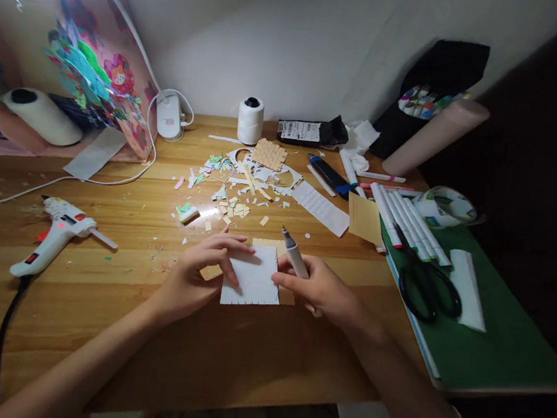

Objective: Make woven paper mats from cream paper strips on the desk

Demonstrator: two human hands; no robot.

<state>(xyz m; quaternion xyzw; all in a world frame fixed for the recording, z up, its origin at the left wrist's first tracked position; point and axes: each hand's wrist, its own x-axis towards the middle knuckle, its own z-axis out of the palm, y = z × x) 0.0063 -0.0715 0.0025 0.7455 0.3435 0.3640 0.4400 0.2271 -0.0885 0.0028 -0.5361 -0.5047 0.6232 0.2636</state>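
A small square white card [253, 280] with short dark marks along its bottom and right edges lies over a tan piece of cardboard [287, 296], close to the table's front edge. My left hand [202, 264] holds the card from the left, fingers bent over its face and thumb low at its left edge. In my right hand [324, 288] is a grey-white marker [297, 257], uncapped, its dark tip pointing up and away from the card. The thumb of that hand touches the card's right edge.
Paper scraps [238, 208] and a woven tan square [269, 154] lie beyond my hands. At left rests a glue gun [56, 237] with its cable. Black scissors [425, 283] and several markers [407, 224] lie on a green folder [499, 341] at right. A thread spool [251, 122] stands behind.
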